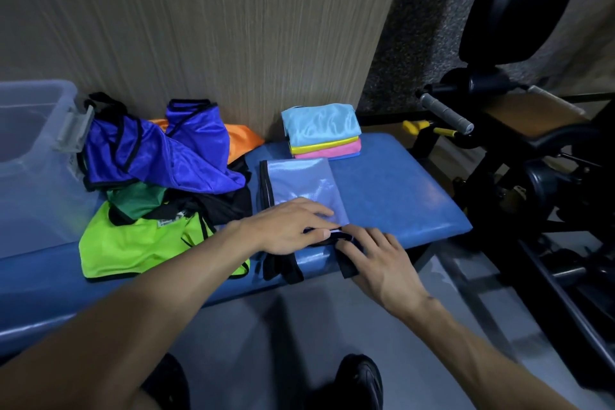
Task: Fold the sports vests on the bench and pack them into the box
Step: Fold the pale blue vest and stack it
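A pale blue vest [299,186] with black trim lies half folded on the blue padded bench [399,196]. My left hand [289,228] rests flat on its near part, fingers straight. My right hand [372,253] pinches the vest's black straps at the bench's front edge. A pile of loose vests lies to the left: royal blue [159,156], orange [244,140], dark green [136,200] and lime green [139,243]. A stack of folded vests [322,133], light blue on top, then yellow and pink, stands at the back. The clear plastic box [30,150] sits at the far left.
A wood-grain wall panel [216,27] runs behind the bench. Black gym machine parts with a grey-gripped handle [446,113] crowd the right side. Grey floor and my black shoes [359,379] show below the bench edge.
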A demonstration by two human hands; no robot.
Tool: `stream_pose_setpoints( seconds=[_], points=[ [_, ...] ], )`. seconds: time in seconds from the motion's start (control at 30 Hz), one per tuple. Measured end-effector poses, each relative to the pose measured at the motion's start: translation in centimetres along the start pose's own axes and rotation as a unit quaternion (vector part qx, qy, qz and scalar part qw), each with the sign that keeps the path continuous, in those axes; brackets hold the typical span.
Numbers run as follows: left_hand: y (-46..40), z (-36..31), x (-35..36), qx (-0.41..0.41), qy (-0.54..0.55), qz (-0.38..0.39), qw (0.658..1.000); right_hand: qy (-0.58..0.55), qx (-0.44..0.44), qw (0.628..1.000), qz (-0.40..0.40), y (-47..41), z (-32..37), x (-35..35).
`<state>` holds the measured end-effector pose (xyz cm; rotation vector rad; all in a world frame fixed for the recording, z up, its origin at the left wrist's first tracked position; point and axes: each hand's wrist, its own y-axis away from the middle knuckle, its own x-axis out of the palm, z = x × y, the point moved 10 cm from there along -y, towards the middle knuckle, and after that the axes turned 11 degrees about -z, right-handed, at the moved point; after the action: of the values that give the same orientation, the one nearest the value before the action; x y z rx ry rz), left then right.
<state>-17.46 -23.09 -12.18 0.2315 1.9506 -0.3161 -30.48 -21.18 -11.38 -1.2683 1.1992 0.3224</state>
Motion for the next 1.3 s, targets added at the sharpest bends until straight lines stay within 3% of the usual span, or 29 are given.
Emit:
stream_pose_setpoints(
  seconds=[0.17, 0.33, 0.53, 0.63, 0.73, 0.87, 0.97, 1.13, 1.3],
  points=[
    [0.3, -0.7, 0.1, 0.014, -0.025, -0.011, 1.000, -0.058, 0.021, 0.997, -0.042, -0.8, -0.7, -1.1],
    [0.9, -1.3, 0.3, 0.028, -0.045, 0.007, 0.999, -0.113, 0.054, 0.992, -0.026, -1.8, -1.3, -1.6],
    [0.6, -0.7, 0.7, 0.031, -0.041, 0.024, 0.998, -0.287, 0.215, 0.933, 0.035, -4.8, -4.6, 0.8],
    [0.6, -0.4, 0.6, 0.038, -0.043, 0.017, 0.998, -0.293, 0.277, 0.912, 0.078, -5.3, -5.4, 3.4],
    [0.4, -0.4, 0.4, 0.045, -0.027, -0.013, 0.999, -0.292, 0.325, 0.897, 0.058, -5.5, -6.2, 4.1],
    [0.3, -0.3, -0.9, 0.025, 0.054, -0.057, 0.997, -0.285, 0.316, 0.902, 0.077, -6.2, -5.8, 4.2],
    [1.2, 0.8, -4.0, -0.017, 0.097, -0.152, 0.984, -0.282, 0.312, 0.903, 0.090, -6.3, -5.8, 4.5],
    [6.7, 3.3, -9.3, -0.134, -0.005, -0.312, 0.940, -0.220, 0.269, 0.936, 0.053, -6.1, -5.2, 3.3],
    [11.2, 1.0, -6.9, -0.184, -0.077, -0.253, 0.947, -0.115, 0.159, 0.980, 0.034, -5.8, -3.1, 2.0]
  ],
)
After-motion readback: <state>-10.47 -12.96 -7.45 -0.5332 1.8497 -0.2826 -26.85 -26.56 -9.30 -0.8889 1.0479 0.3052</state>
